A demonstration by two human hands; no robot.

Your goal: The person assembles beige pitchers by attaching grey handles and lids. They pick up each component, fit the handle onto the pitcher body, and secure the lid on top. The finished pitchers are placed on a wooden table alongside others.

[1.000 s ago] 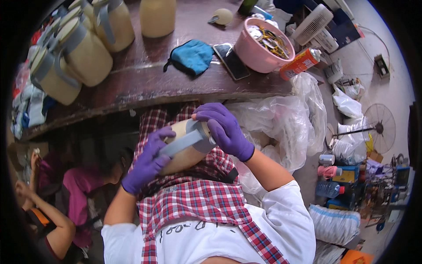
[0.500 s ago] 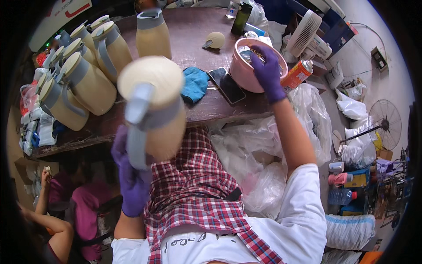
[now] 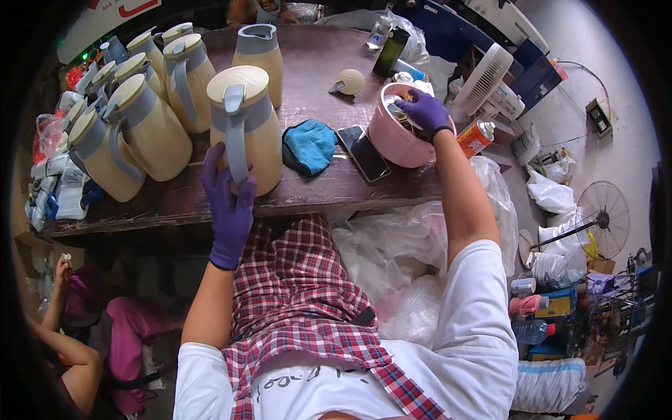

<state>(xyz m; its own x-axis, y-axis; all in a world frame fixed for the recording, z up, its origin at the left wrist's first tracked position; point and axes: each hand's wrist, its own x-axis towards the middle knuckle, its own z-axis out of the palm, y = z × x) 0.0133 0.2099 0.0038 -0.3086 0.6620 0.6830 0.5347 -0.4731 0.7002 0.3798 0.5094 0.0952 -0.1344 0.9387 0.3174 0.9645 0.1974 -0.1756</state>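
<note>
A cream thermos jug [image 3: 246,126] with grey collar and handle stands upright near the table's front edge, its lid on. My left hand [image 3: 229,203], in a purple glove, holds its lower side, thumb by the handle's bottom end. In the pink bucket [image 3: 395,140] on the right, my right hand [image 3: 424,114], also gloved, reaches among small mixed pieces. Its fingers are bent together, and what they pinch is hidden. Behind the held jug stands a lidless jug [image 3: 259,66] with an open spout. A loose cream lid [image 3: 348,82] lies left of the bucket.
Several lidded jugs [image 3: 154,133] crowd the table's left. A blue cloth [image 3: 309,145] and a phone [image 3: 364,152] lie between held jug and bucket. An orange spray can [image 3: 474,138] and green bottle [image 3: 390,52] stand near the bucket. Another person's arm [image 3: 73,357] shows lower left.
The jug in my left hand has come down from mid-air onto the table. My right hand has dipped deeper into the bucket, its fingers bending. The view has shifted slightly.
</note>
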